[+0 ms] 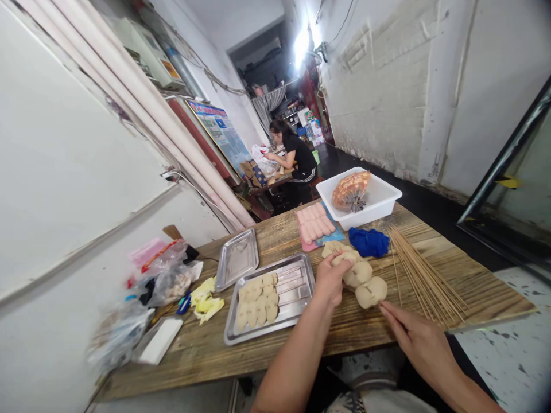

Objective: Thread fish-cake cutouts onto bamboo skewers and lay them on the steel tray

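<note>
My left hand [333, 278] grips a row of flat, pale beige food rounds [359, 274] over the table's near edge, thumb on top. Two rounds stick out to the right of the thumb. My right hand [411, 327] is closed in a pinch on the end of a thin skewer [380, 304] at the last round; most of that skewer is hidden. Behind the left hand, more beige pieces [333, 248] lie partly covered by its fingers. To the left, a metal tray [297, 307] holds several skewered beige pieces [257, 301], sticks pointing right.
Loose bamboo skewers [424, 275] fan out at the right. Beyond my hands lie pink sausages [316, 222], a blue cloth [369, 241] and a white tub [383, 212] with a skewered bundle. A second metal tray [236, 258] and plastic bags [172, 281] sit left. A person [297, 152] sits farther back.
</note>
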The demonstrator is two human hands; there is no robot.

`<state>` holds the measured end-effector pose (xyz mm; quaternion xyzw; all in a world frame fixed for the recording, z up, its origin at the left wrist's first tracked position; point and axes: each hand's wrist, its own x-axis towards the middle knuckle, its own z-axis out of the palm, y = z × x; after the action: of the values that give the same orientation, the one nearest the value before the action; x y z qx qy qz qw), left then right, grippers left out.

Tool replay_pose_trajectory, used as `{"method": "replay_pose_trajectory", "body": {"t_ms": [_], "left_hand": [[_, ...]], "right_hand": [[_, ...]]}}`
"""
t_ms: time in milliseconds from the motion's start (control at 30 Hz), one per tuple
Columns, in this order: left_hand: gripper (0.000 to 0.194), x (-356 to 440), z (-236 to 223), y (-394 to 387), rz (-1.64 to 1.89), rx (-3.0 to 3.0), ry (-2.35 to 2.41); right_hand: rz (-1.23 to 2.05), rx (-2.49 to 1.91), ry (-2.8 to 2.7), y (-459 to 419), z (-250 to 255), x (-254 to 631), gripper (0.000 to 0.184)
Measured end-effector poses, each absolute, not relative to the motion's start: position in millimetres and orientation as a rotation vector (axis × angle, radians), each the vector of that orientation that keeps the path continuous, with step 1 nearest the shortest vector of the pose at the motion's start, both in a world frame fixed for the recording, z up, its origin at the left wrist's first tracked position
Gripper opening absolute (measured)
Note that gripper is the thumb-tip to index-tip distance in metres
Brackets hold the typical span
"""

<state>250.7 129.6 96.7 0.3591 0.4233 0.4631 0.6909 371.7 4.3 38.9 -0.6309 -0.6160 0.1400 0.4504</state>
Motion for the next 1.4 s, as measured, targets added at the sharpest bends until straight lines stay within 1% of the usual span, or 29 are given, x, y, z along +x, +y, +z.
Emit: {"method": "replay_pose_trajectory", "body": {"t_ms": [100,167,333,567,800,967,1133,1300,1400], "left_hand": [[0.035,244.3,100.8,127.1,0.911,0.800,0.866],[0.032,240.8,102.7,125.7,0.866,0.814,0.797],[0.036,239.1,101.2,125.6,0.854,0.791,0.637],[0.039,242.9,98.5,125.7,0.873,0.821,0.667],[0.033,244.9,101.3,128.0,0.885,0.802,0.613],[0.037,245.0,99.5,115.1,0.849,0.725,0.592],[0.033,253.0,90.1,98.2,0.788,0.636,0.512],[0.027,254.2,88.5,98.4,0.795,0.615,0.623],[0.026,253.1,90.4,99.4,0.788,0.591,0.679]], "right_hand": [[0.366,-1.563,-1.506,4.5,39.7,373.6,0.031],[0.400,-1.558,-1.491,5.0,40.5,375.1,0.029],[0.485,-1.542,-1.457,6.2,41.9,376.2,0.029],[0.569,-1.545,-1.405,6.7,41.0,375.7,0.031],[0.660,-1.582,-1.340,8.3,41.8,376.1,0.038],[0.668,-1.592,-1.268,11.4,44.2,375.3,0.039],[0.712,-1.563,-1.231,18.9,47.9,367.1,0.036],[0.771,-1.522,-1.228,21.4,52.4,360.1,0.031],[0.812,-1.498,-1.231,20.7,52.9,358.6,0.032]]}}
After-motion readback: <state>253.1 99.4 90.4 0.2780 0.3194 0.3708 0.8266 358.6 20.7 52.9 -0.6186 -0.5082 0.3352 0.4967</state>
